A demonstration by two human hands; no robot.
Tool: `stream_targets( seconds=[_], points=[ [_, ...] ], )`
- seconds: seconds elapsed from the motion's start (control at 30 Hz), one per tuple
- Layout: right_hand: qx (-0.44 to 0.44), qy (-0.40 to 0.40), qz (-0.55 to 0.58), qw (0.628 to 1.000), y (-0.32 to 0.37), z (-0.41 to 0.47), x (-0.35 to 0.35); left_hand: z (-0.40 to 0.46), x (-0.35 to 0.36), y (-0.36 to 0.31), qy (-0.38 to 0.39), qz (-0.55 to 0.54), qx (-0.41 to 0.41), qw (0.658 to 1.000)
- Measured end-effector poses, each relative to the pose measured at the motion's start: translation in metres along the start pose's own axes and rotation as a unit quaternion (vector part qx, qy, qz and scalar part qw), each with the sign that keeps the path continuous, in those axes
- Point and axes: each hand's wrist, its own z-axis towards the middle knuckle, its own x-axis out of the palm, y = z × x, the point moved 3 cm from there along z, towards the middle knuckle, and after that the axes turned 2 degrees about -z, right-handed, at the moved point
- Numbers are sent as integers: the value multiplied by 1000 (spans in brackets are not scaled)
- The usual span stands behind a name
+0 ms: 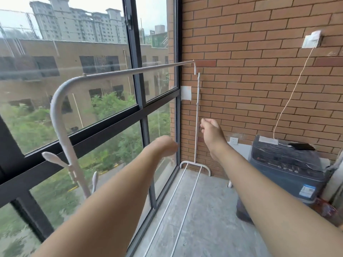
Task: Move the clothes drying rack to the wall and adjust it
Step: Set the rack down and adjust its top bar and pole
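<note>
The white clothes drying rack stands along the window, its top bar (130,71) running to the brick wall (259,80). The bar's bent far end hangs just beside the top of the far post (197,108), apart from it. The rack's base rails (178,197) lie on the floor. My right hand (211,129) is at the far post at mid height, with curled fingertips against it; whether it grips is unclear. My left hand (166,145) is blurred and bent down in front of the window, its fingers hidden, with nothing seen in it.
A dark washing machine (285,167) stands at the right by the wall with a phone (301,146) on its lid. A cable (289,97) runs up to a wall socket (311,40). The near post (63,130) carries hooks. Grey concrete floor (207,219) lies between the rack and the machine.
</note>
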Motion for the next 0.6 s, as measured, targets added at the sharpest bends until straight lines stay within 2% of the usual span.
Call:
stream_targets(
  seconds=[0.13,0.3,0.6],
  points=[
    [11,13,0,1000,-23,84,-19,98,5,-35,-57,-64,9,996],
    [27,-3,-6,1000,-37,207,-46,224,-7,-90,-90,-114,-2,989],
    [31,37,-19,999,-78,429,-74,427,-19,-173,-165,-125,9,978]
  ],
)
